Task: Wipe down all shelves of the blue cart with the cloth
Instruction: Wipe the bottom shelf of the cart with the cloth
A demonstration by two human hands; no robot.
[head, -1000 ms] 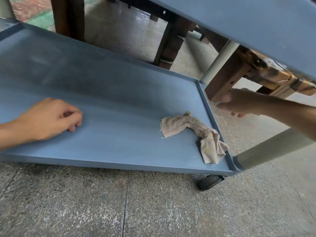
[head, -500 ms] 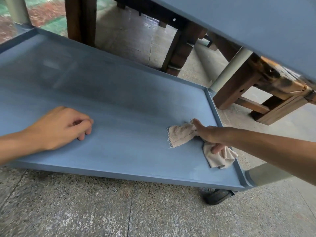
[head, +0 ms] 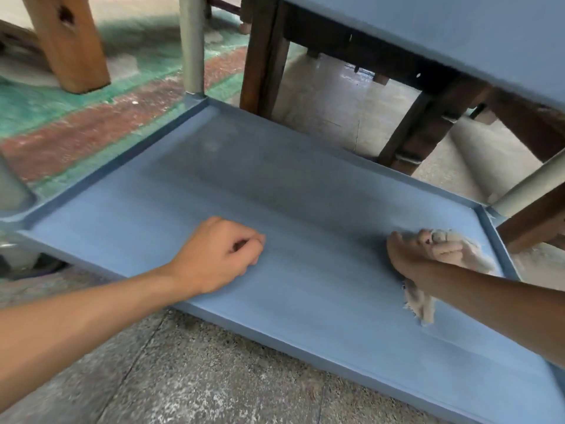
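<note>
The blue cart's bottom shelf (head: pixel 275 185) fills the middle of the head view, a flat tray with a low raised rim. A beige frayed cloth (head: pixel 461 249) lies bunched at the shelf's right end, close to the rim. My right hand (head: pixel 412 255) is closed on it and presses it to the shelf; a frayed tail (head: pixel 420 304) hangs out below my wrist. My left hand (head: pixel 220 255) rests on the shelf near its front edge, fingers curled under, holding nothing. The underside of the shelf above (head: pixel 458 29) spans the top right.
Grey cart posts rise at the back left corner (head: pixel 192 44) and the right corner (head: pixel 532 188). Dark wooden table legs (head: pixel 263 53) stand behind the cart, a lighter wooden leg (head: pixel 64 41) at top left. Speckled concrete floor (head: pixel 214 377) lies in front.
My right hand came down from beside the cart, took hold of the cloth and gathered it at the shelf's right end. The camera view swung left; my left hand stayed put.
</note>
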